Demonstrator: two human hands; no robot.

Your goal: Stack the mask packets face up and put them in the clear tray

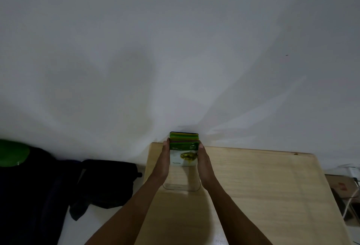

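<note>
A stack of mask packets (183, 151) is pressed between my two hands above the far end of the clear tray (182, 188). The top packet faces up, white with a green band and a picture of olives; green and purple packet edges fan out behind it. My left hand (162, 164) grips the stack's left side and my right hand (204, 164) its right side. The tray stands on the wooden table (263, 186); its near rim and rounded corners show between my wrists. The tray's far part is hidden by the packets and my hands.
A white wall rises right behind the table's far edge. Dark bags (105, 182) and a green object (13, 153) lie on the floor to the left. A cardboard box and white cables (348, 192) sit past the table's right edge.
</note>
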